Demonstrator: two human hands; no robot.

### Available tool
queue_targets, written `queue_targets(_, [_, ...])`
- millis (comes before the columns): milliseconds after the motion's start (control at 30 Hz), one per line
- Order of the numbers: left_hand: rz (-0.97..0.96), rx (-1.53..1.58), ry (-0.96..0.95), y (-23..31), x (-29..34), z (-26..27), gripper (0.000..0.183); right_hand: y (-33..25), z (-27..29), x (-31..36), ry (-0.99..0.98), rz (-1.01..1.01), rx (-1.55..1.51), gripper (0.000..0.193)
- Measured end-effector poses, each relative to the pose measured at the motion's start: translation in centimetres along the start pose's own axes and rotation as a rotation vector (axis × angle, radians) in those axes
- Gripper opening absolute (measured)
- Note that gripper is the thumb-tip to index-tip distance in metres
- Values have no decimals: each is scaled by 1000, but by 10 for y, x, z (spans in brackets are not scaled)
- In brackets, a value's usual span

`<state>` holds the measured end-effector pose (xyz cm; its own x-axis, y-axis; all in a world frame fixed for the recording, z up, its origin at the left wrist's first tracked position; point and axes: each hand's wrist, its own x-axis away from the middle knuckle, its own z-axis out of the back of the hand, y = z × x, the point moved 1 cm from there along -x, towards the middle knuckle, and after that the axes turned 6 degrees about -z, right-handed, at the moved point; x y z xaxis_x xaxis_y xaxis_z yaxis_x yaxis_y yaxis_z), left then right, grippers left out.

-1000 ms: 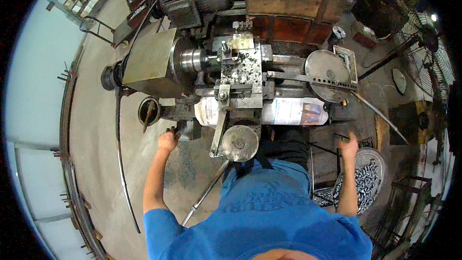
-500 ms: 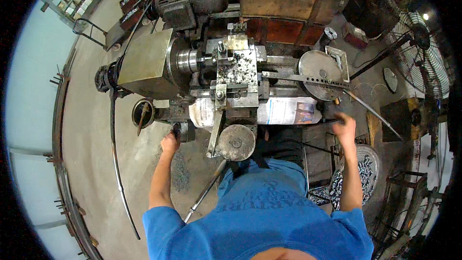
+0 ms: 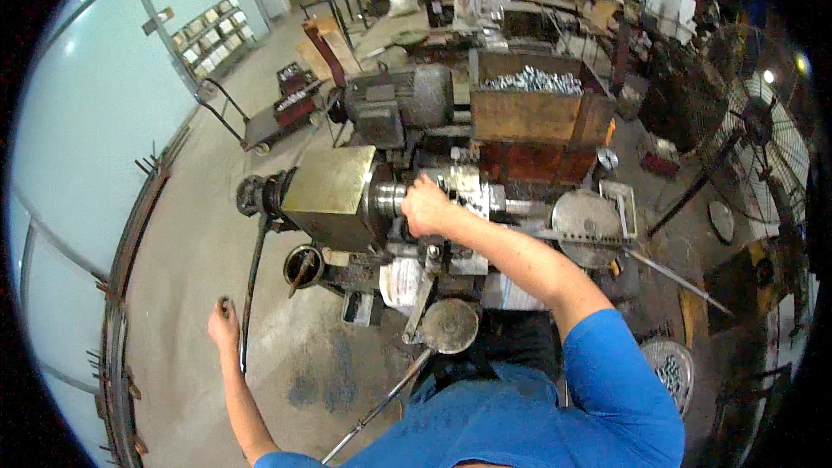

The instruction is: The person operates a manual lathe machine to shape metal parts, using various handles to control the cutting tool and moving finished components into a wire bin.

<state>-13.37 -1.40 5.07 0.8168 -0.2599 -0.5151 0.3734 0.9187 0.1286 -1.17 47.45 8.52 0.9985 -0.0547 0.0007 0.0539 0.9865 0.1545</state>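
My right hand [image 3: 425, 205] reaches forward over the small lathe [image 3: 329, 195] with its fingers closed at the spindle nose [image 3: 390, 199]; what they grip is hidden. My left hand [image 3: 224, 316] hangs out to the left over the concrete floor, fingers curled, just left of a long dark lever rod [image 3: 253, 286] that it does not touch. A round handwheel [image 3: 451, 325] sits at the machine's near side, in front of my blue shirt.
Behind the lathe are a grey motor [image 3: 407, 104] and a wooden box [image 3: 533, 126] heaped with metal parts. A metal disc [image 3: 585, 217], a basket of parts [image 3: 667, 368] and a fan [image 3: 771, 147] stand to the right. A cart [image 3: 277, 113] stands far left.
My right hand came up from the basket at the right and reached across to the spindle. My left hand left the machine's front and swung out left. The view tilted up.
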Motion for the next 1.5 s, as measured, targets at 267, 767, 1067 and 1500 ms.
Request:
queue_targets(267, [253, -61, -266, 77, 96, -5, 48, -2, -20, -12, 117, 33, -95, 13])
queue_targets(767, [379, 834, -548, 51, 63, -36, 20, 146, 85, 68, 672, -460, -76, 45])
queue_targets(1067, [405, 982, -518, 55, 61, -50, 28, 172, 0, 258, 609, -633, -534, 42])
queue_targets(1500, [640, 837, -617, 46, 58, -87, 30, 71, -218, 665, -434, -1782, -353, 28])
